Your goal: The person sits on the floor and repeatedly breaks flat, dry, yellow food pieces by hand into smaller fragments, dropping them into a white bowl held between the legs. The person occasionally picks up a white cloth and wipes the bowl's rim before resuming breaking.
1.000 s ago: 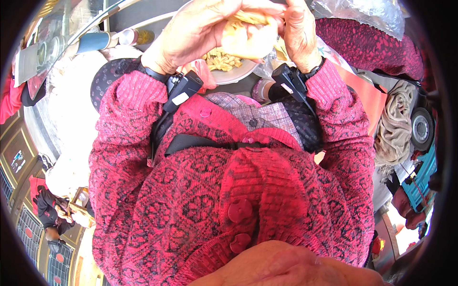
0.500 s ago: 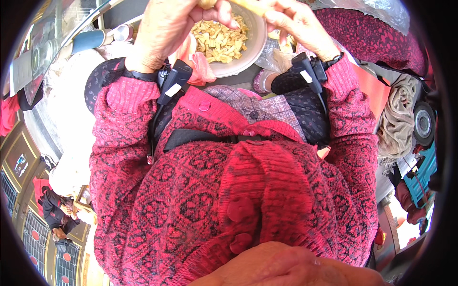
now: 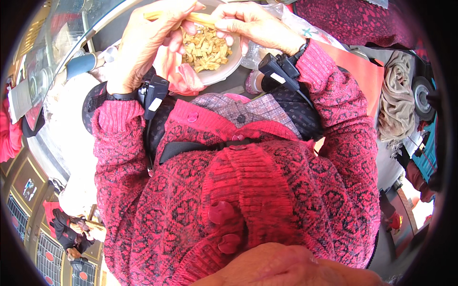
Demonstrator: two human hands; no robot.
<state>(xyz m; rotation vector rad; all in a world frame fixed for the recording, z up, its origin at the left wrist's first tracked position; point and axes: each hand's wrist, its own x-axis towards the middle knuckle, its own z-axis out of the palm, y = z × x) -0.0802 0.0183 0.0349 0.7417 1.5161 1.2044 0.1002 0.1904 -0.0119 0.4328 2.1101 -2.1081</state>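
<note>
A long pale-yellow strip [image 3: 201, 19], like a piece of vegetable, spans the gap between my two hands. My left hand [image 3: 160, 29] is closed around one end, with part of the strip showing past the thumb. At the other end, the thumb and fingers of my right hand [image 3: 250, 26] pinch it. Both hands are above a white bowl [image 3: 220, 77] holding many short yellow cut pieces [image 3: 206, 50]. A pink cloth [image 3: 179, 78] lies against the bowl's left side, below my left hand. Clear plastic [image 3: 253, 56] sits near the bowl's right side.
To the left are a blue cylinder [image 3: 81, 66] and a curved glass edge [image 3: 102, 25]. On the right lie an orange-red panel [image 3: 360, 74], a beige cloth [image 3: 397, 100], a wheel [image 3: 422, 98] and dark red patterned fabric [image 3: 353, 21]. Another person [image 3: 71, 233] is at the lower left.
Both hands have come lower and to the left in view, still holding the strip. More of the strip shows between them, and the bowl also appears farther left.
</note>
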